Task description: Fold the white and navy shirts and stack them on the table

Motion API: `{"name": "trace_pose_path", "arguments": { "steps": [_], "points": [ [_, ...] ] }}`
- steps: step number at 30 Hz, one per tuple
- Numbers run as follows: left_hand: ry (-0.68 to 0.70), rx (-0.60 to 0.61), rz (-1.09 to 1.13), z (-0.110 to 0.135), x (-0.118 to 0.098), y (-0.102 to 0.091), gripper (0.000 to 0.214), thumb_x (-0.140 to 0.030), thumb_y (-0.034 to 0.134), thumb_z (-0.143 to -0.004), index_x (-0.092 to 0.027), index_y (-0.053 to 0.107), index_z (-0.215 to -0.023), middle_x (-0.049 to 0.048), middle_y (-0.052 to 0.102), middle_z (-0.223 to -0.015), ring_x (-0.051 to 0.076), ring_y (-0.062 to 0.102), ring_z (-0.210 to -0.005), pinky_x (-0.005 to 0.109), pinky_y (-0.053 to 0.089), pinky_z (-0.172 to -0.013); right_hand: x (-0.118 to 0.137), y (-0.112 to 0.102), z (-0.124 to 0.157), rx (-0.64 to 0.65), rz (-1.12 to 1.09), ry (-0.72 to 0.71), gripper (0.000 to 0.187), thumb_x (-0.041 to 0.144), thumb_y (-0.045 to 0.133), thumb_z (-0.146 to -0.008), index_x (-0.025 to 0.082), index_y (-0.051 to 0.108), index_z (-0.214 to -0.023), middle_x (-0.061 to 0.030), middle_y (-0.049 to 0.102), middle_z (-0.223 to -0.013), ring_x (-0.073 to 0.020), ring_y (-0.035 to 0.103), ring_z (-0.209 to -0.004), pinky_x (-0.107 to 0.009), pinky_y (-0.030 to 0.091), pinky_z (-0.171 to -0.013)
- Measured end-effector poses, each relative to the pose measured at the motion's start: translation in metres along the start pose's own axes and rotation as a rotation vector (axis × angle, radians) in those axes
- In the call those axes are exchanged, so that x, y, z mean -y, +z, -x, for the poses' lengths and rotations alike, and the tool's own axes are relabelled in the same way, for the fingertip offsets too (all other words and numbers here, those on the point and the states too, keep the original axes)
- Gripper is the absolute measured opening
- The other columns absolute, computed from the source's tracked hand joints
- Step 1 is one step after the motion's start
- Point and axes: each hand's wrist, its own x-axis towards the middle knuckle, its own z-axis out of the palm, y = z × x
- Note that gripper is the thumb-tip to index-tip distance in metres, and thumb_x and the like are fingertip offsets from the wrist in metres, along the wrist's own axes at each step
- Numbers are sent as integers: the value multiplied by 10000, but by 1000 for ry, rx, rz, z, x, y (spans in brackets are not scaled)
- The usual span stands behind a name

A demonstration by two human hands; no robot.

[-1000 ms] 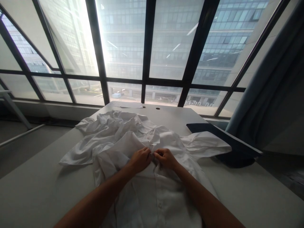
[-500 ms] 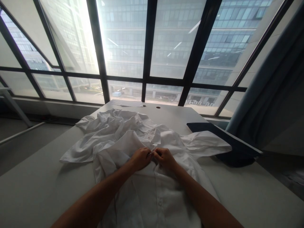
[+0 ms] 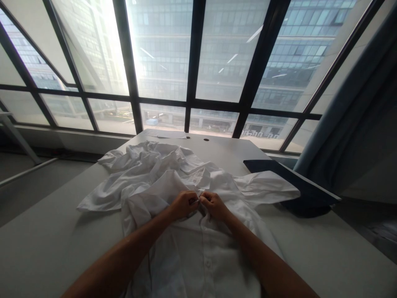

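A white button-up shirt (image 3: 182, 256) lies spread on the table, its front upward and its collar end away from me. My left hand (image 3: 185, 204) is closed, pinching the front edge of the shirt just below the collar (image 3: 201, 179). Right beside it, my right hand (image 3: 214, 205) pinches the other side of the same opening, its fingertips nearly touching the left ones. Whatever button lies between the fingers is too small and covered to make out. Lower on the placket a button (image 3: 208, 263) shows. One sleeve (image 3: 269, 187) stretches out to the right.
More crumpled white cloth (image 3: 136, 165) lies at the left and back of the white table (image 3: 40, 248). A dark blue flat item (image 3: 304, 198) sits at the right edge, partly under the sleeve. Beyond are windows and a blue curtain (image 3: 338, 107).
Both hands stay at the same spot on the shirt front. The left hand has turned slightly and its fingers have shifted a little; the cloth is otherwise nearly unchanged.
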Motion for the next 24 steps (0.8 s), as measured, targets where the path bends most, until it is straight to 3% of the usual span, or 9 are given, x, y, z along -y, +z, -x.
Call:
{"name": "trace_pose_path", "arguments": {
  "steps": [4, 11, 15, 20, 24],
  "points": [
    [16, 29, 60, 1, -2, -2, 240, -200, 596, -757, -170, 428, -588, -51, 418, -598, 83, 368, -589, 205, 305, -568, 3, 0, 0, 17, -46, 12, 288, 403, 532, -798, 184, 504, -613, 29, 469, -572, -114, 422, -580, -233, 376, -566],
    [-166, 124, 159, 0, -6, -5, 155, -206, 554, -794, -156, 500, -657, -65, 400, -590, 77, 366, -577, 194, 316, -549, 15, -4, 6, -34, 143, -36, 246, 369, 556, -820, 169, 620, -691, 2, 592, -618, -122, 493, -580, -225, 381, -553],
    [-132, 148, 106, 0, -7, -1, 85, -96, 557, -717, -142, 548, -646, -58, 444, -576, 80, 402, -572, 198, 318, -553, 20, -11, 5, 24, 163, -12, 242, 357, 589, -814, 150, 708, -773, -37, 699, -709, -154, 587, -633, -239, 422, -589],
    [-109, 138, -33, 2, -10, 2, 87, -83, 593, -695, -144, 578, -634, -43, 491, -580, 88, 431, -565, 209, 301, -547, 23, -13, 4, 105, 277, -10, 258, 326, 569, -827, 144, 705, -705, -29, 683, -636, -142, 565, -573, -235, 380, -548],
    [-86, 96, -128, 4, -12, 4, 125, -86, 622, -690, -152, 558, -605, -37, 502, -592, 92, 438, -573, 215, 317, -564, 23, -8, 5, 81, 338, 1, 239, 294, 555, -827, 152, 686, -685, -32, 681, -642, -148, 587, -600, -236, 389, -576]
  ]
}}
